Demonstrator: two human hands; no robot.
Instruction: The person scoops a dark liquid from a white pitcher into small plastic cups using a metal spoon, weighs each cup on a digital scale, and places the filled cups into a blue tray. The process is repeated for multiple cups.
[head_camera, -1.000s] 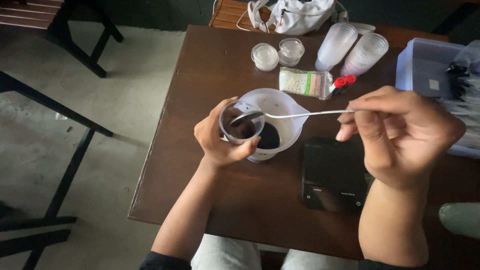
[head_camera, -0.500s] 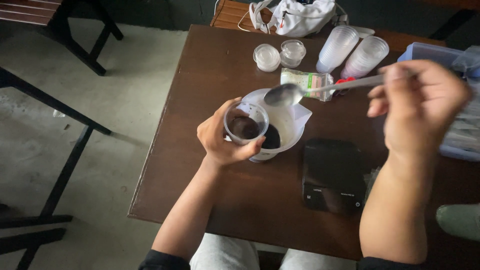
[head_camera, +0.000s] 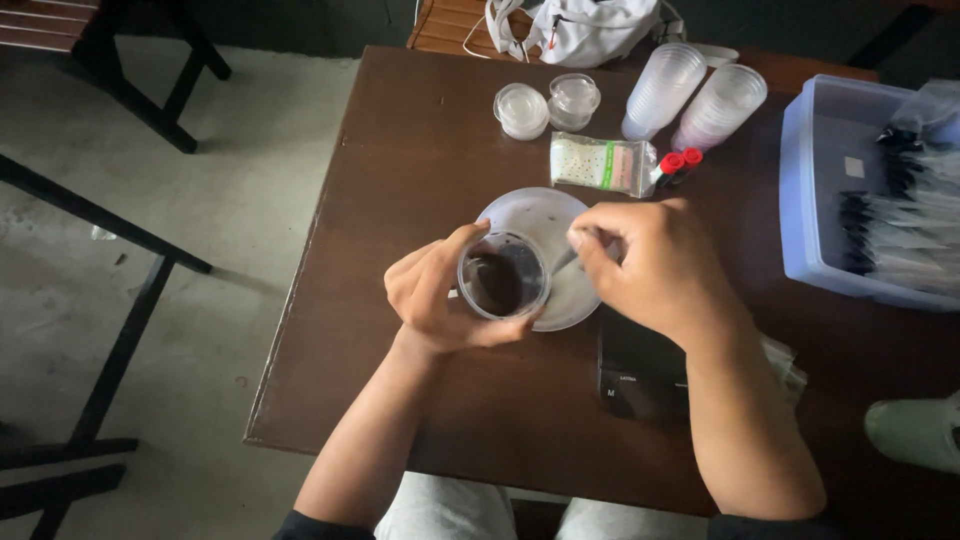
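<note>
Bare brown table (head_camera: 400, 170) at centre left, stacked clear cups (head_camera: 690, 95) upper right, blue bin (head_camera: 815, 180) blocking right edge, black scale (head_camera: 640, 375) lower centre.

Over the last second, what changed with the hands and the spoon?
The right hand swung the spoon up and away to the right, then brought it back down, its tip now at the small clear cup. The left hand holds that cup over the white bowl as before; the table's other things stayed put.
</note>
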